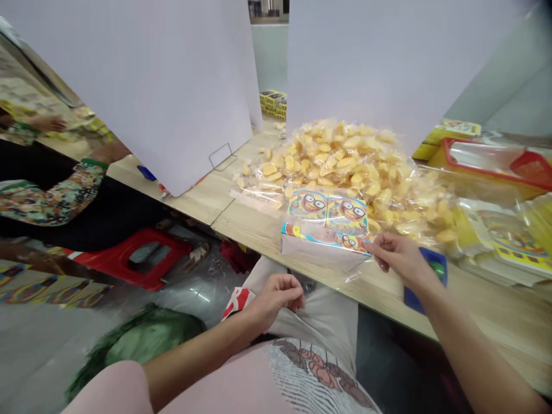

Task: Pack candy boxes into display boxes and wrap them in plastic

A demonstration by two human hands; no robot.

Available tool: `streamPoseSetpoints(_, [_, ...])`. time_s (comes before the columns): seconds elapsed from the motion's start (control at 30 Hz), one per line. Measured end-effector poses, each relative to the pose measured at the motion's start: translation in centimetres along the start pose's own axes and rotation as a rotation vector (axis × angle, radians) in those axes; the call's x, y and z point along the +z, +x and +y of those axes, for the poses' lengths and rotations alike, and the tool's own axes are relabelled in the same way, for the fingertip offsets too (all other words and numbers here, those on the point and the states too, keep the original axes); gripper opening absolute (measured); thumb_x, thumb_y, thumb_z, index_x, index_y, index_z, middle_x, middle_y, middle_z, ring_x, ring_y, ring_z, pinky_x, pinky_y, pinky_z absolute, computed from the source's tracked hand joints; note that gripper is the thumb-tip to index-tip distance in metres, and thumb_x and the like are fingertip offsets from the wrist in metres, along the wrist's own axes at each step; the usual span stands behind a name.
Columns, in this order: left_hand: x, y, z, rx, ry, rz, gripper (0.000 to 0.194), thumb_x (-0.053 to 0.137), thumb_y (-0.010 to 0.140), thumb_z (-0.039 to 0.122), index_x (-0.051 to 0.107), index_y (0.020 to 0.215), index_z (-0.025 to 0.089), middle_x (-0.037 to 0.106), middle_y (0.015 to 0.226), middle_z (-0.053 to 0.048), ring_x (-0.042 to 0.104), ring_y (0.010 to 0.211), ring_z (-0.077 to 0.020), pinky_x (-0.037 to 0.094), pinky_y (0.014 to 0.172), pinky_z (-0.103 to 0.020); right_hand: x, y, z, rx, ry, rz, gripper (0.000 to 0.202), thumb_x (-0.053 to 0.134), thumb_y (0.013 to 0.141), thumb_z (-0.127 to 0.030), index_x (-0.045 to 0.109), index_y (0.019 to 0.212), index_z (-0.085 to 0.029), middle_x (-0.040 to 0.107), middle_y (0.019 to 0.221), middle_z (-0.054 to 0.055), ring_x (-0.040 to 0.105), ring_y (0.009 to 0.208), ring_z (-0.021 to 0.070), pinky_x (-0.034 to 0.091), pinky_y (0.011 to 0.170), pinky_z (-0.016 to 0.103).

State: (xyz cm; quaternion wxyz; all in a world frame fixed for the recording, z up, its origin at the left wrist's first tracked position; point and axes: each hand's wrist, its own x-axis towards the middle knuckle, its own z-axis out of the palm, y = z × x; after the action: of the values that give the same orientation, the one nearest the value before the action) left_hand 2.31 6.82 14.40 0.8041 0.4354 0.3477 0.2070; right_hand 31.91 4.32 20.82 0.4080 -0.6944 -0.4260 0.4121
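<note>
A small display box (pixel 325 244) with cartoon faces in glasses stands at the table's front edge, a clear film showing at its lower right corner. Behind it spreads a large heap of yellow pieces in clear wrappers (pixel 340 155). My right hand (pixel 390 253) is at the box's right end, thumb and fingers pinched together; what they hold, if anything, is too small to make out. Over my lap, in front of the table and below the box, my left hand (pixel 284 292) has its fingers curled in, and nothing shows in it.
A blue tray (pixel 409 296) with a green item lies beside my right wrist. Yellow printed cartons (pixel 504 230) and a red-rimmed bin (pixel 474 150) stand at the right. White panels (pixel 172 75) rise behind. Another person's arm (pixel 73 192) is at the left, above a red stool (pixel 164 241).
</note>
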Motion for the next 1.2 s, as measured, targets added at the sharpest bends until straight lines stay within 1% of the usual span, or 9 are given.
streamPoseSetpoints(0.17, [-0.2,-0.6,2.8,0.140,0.047,0.014,0.024,0.066,0.080,0.033,0.059,0.070,0.012,0.065,0.066,-0.006,0.055,0.058,-0.0111,0.041,0.058,-0.023,-0.7,-1.2,0.3,-0.028,0.046,-0.029,0.046,0.076,0.071,-0.056,0.052,0.059,-0.019,0.047,0.044,-0.004,0.040,0.040,0.0071,0.033,0.041,0.020])
streamPoseSetpoints(0.3, [-1.6,-0.3,6.3,0.263,0.159,0.011,0.022,0.067,0.079,0.031,0.060,0.071,0.012,0.063,0.064,-0.003,0.052,0.058,-0.0096,0.039,0.058,-0.022,-1.2,-2.6,0.0,-0.005,0.111,-0.089,0.035,0.073,0.078,-0.049,0.056,0.070,-0.019,0.056,0.058,-0.001,0.049,0.051,0.0095,0.039,0.049,0.022])
streamPoseSetpoints(0.37, [-2.5,0.6,8.4,0.300,0.238,0.034,0.021,0.069,0.077,0.031,0.061,0.071,0.012,0.060,0.062,-0.001,0.050,0.058,-0.0087,0.037,0.058,-0.021,-0.9,-2.9,-0.4,-0.013,0.102,-0.084,0.034,0.071,0.079,-0.049,0.058,0.072,-0.019,0.058,0.061,0.000,0.050,0.055,0.0110,0.041,0.052,0.023])
streamPoseSetpoints(0.43, [-3.5,2.1,10.3,0.317,0.324,0.058,0.021,0.070,0.074,0.031,0.062,0.071,0.012,0.059,0.062,0.000,0.049,0.058,-0.0082,0.034,0.057,-0.020,-0.3,-2.8,-0.9,-0.054,0.055,-0.031,0.036,0.069,0.080,-0.051,0.057,0.068,-0.019,0.055,0.059,0.000,0.048,0.057,0.0119,0.040,0.054,0.024])
streamPoseSetpoints(0.57, [-4.9,5.3,13.0,0.355,0.473,0.007,0.020,0.072,0.070,0.030,0.066,0.066,0.011,0.059,0.060,0.000,0.046,0.056,-0.0081,0.029,0.054,-0.021,0.7,-1.6,-1.2,-0.145,-0.046,0.100,0.043,0.067,0.077,-0.054,0.053,0.056,-0.020,0.049,0.058,0.000,0.043,0.060,0.0133,0.034,0.055,0.026])
streamPoseSetpoints(0.7, [-5.6,7.2,13.5,0.311,0.497,0.017,0.018,0.072,0.064,0.027,0.064,0.058,0.012,0.052,0.054,0.002,0.041,0.054,-0.0078,0.025,0.050,-0.022,0.8,-0.2,-0.3,-0.143,-0.052,0.159,0.042,0.069,0.072,-0.053,0.051,0.053,-0.020,0.050,0.061,0.001,0.045,0.065,0.0155,0.030,0.056,0.028])
streamPoseSetpoints(0.83, [-5.9,7.8,13.0,0.310,0.500,-0.008,0.013,0.071,0.060,0.023,0.064,0.059,0.013,0.047,0.056,0.003,0.038,0.053,-0.0074,0.024,0.048,-0.022,0.6,0.4,0.4,-0.107,-0.032,0.142,0.044,0.071,0.069,-0.054,0.050,0.051,-0.020,0.055,0.065,0.003,0.044,0.063,0.0154,0.031,0.057,0.029])
streamPoseSetpoints(1.03, [-6.1,8.0,12.9,0.288,0.507,0.013,0.013,0.072,0.059,0.025,0.066,0.061,0.013,0.049,0.057,0.003,0.041,0.054,-0.0080,0.025,0.047,-0.022,0.9,0.5,0.1,-0.063,-0.048,0.145,0.046,0.074,0.065,-0.057,0.053,0.050,-0.019,0.053,0.062,0.002,0.042,0.061,0.0146,0.032,0.058,0.029])
streamPoseSetpoints(1.2, [-6.5,8.5,12.6,0.292,0.506,-0.007,0.015,0.071,0.062,0.027,0.068,0.062,0.012,0.056,0.059,0.000,0.047,0.055,-0.0089,0.031,0.049,-0.021,0.9,0.7,0.2,-0.035,-0.043,0.141,0.044,0.074,0.064,-0.059,0.059,0.054,-0.019,0.052,0.059,0.001,0.044,0.061,0.0152,0.034,0.058,0.029])
